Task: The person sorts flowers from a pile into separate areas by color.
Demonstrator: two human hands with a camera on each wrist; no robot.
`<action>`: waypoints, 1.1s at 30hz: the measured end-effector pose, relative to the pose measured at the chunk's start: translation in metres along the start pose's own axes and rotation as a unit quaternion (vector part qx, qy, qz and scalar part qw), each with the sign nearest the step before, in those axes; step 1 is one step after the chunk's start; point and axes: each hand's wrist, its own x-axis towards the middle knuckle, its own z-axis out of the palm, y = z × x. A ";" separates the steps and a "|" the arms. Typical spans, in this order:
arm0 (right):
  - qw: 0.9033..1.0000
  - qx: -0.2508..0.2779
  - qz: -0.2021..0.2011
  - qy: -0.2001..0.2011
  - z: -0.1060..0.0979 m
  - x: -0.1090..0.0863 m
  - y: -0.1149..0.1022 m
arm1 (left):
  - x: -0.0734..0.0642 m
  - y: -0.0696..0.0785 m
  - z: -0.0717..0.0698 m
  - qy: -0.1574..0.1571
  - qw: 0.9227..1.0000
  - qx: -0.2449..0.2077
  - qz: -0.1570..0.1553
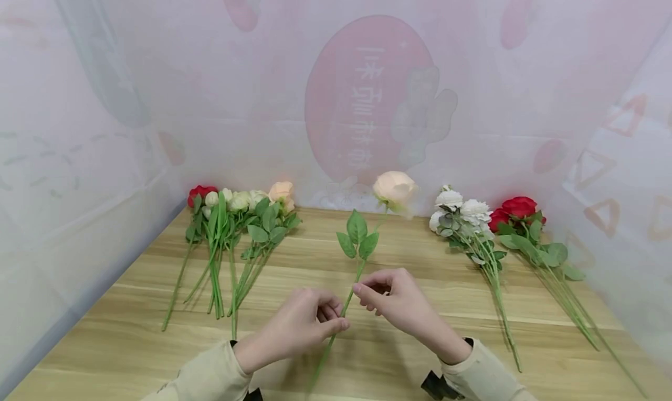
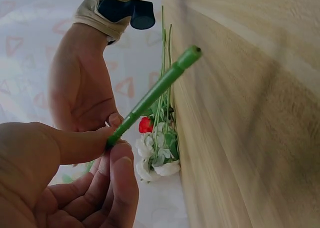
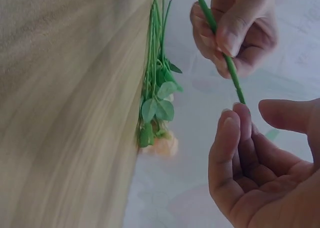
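Peach rose (image 1: 395, 189) is slanting above the wooden table (image 1: 126, 331), its stem (image 1: 361, 267) running from the near side up and away to the right, and from my remote seat I'm seeing the left hand (image 1: 294, 331) pinching it low, thumb against fingers. Higher up, nearer the leaves (image 1: 357, 229), the right hand (image 1: 406, 307) is hovering beside it, thumb and fingertips apart (whether they're touching, I'm not managing to tell)
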 end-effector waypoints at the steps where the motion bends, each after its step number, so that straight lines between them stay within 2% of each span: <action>1: 1.000 0.008 0.001 0.001 0.002 0.000 0.000 | 0.000 0.001 0.001 0.003 1.000 -0.003 0.004; 6: 0.999 0.031 0.008 -0.001 0.006 -0.002 0.001 | -0.003 0.005 0.005 0.002 1.000 -0.016 0.021; 11: 1.000 0.010 0.025 0.008 -0.006 0.000 0.007 | -0.002 0.011 0.002 -0.022 1.000 -0.004 0.019; 16: 0.996 -0.036 0.080 0.010 -0.027 0.015 0.029 | -0.001 0.015 -0.006 -0.033 0.999 0.031 0.018; 23: 0.982 -0.078 0.172 0.008 -0.065 0.037 0.060 | -0.003 0.013 -0.011 -0.045 0.997 0.062 -0.001; 28: 0.974 -0.138 0.179 0.006 -0.086 0.044 0.073 | -0.003 0.012 -0.013 -0.049 0.996 0.068 -0.008; 33: 0.966 -0.190 0.174 -0.002 -0.093 0.046 0.086 | -0.004 0.010 -0.014 -0.054 0.996 0.069 -0.011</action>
